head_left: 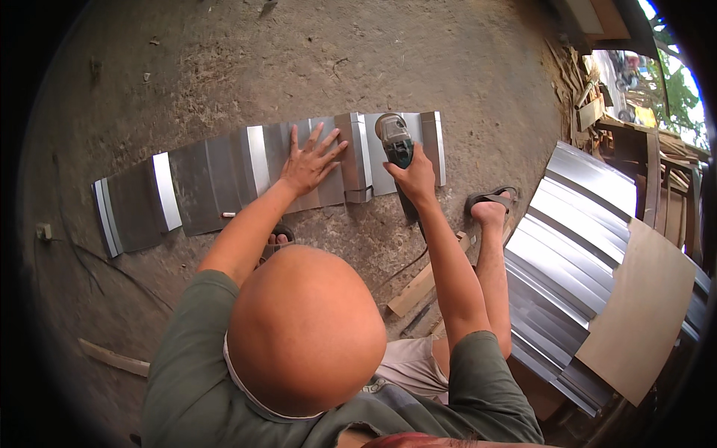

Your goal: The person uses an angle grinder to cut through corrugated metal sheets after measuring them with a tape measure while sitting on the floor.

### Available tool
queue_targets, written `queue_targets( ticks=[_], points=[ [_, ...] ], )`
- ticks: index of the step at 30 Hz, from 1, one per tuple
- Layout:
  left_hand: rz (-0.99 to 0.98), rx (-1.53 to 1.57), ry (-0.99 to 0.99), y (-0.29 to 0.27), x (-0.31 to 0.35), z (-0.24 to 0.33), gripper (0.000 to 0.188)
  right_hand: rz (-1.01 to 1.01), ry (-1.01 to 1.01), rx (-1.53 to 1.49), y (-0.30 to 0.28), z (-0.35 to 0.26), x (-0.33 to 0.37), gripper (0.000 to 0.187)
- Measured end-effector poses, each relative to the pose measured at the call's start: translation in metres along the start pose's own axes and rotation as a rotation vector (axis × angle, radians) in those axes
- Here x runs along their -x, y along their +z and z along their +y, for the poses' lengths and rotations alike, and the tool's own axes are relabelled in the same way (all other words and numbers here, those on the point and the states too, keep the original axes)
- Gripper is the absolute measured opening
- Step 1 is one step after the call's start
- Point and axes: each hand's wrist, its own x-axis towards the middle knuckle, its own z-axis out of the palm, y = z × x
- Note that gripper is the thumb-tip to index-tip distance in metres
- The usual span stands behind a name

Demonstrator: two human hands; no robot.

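Note:
A long strip of ribbed metal roofing sheet [209, 175] lies across the rough ground in front of me. My left hand [309, 163] presses flat on it with fingers spread, just left of a raised rib. Gripped in my right hand [415, 173] is an angle grinder [395, 140] with a dark teal body and a grey metal head. Its round disc end rests over or on the sheet's right part, near the far edge; I cannot tell whether it touches or spins. A small white and reddish stick-like object [228, 215] lies at the sheet's near edge.
To the right, larger ribbed metal sheets [571, 216] are stacked, partly under a tan plywood panel [641, 310]. Timber offcuts [414, 290] lie near my right foot. A dark cable [123, 270] crosses the ground at left, beyond a wooden stick [113, 358].

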Motion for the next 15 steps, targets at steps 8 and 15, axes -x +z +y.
queue_targets(
  ticks=[8, 15],
  points=[
    [-0.039, 0.005, 0.028, -0.008, -0.002, 0.002, 0.056, -0.003, 0.029, -0.024, 0.022, -0.013, -0.018, 0.066],
    [-0.012, 0.004, 0.028, -0.002, -0.003, 0.002, 0.054, 0.028, 0.019, 0.045, 0.033, -0.012, -0.026, 0.065]
  ],
)
